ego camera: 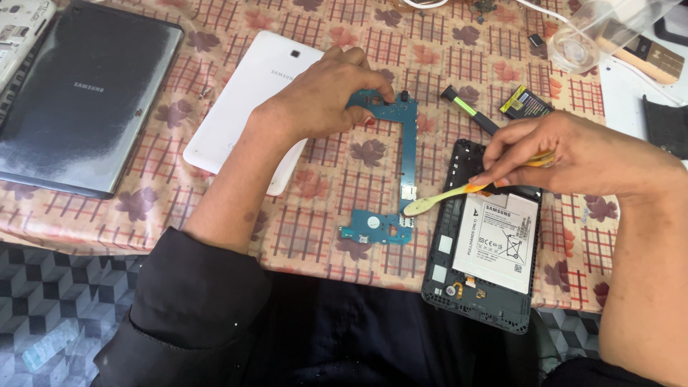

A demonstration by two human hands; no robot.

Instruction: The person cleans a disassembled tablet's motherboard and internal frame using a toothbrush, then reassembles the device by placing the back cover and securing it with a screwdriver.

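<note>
A blue-green circuit board (408, 161), shaped like a long bracket, lies flat on the patterned tablecloth (322, 186). My left hand (326, 93) presses its upper end down with the fingertips. My right hand (566, 154) holds a yellow toothbrush (444, 197), and the bristle head touches the board's lower part. Just right of the board lies an opened tablet frame (448, 236) with a white battery (498, 240) inside it, partly under my right hand.
A white tablet back cover (240, 100) lies under my left wrist. A dark grey tablet (82, 97) sits far left. A black-handled tool (469, 111), a small black-and-yellow part (525, 102) and a clear plastic container (595, 32) lie at the back right.
</note>
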